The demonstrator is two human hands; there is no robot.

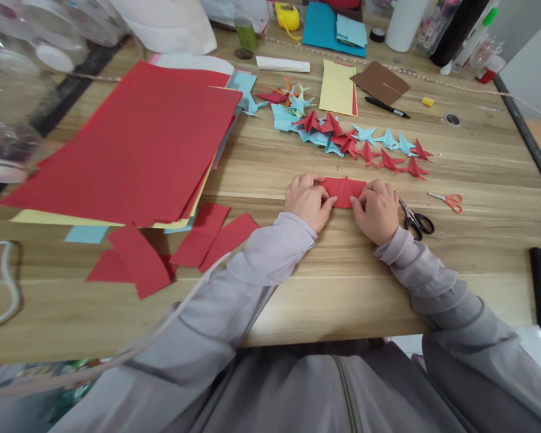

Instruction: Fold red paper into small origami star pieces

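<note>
A small red paper piece [344, 191] with crease lines lies on the wooden table in front of me. My left hand [307, 201] grips its left end, thumb on top and fingers curled at the edge. At the right end, my right hand [377, 210] pinches the paper in the same way. Black-handled scissors [415, 221] lie just beside my right hand, partly covered by it. Beyond the paper, folded red paper cranes [389, 160] and light blue paper cranes [388, 139] stretch in rows across the table.
Large red sheets [139, 138] are stacked at the left over yellow and blue ones. Cut red strips [146, 258] lie nearer me. Orange scissors [453, 201] sit to the right. Farther back are a black pen [388, 107], brown paper [381, 83] and a yellow tape measure [287, 17].
</note>
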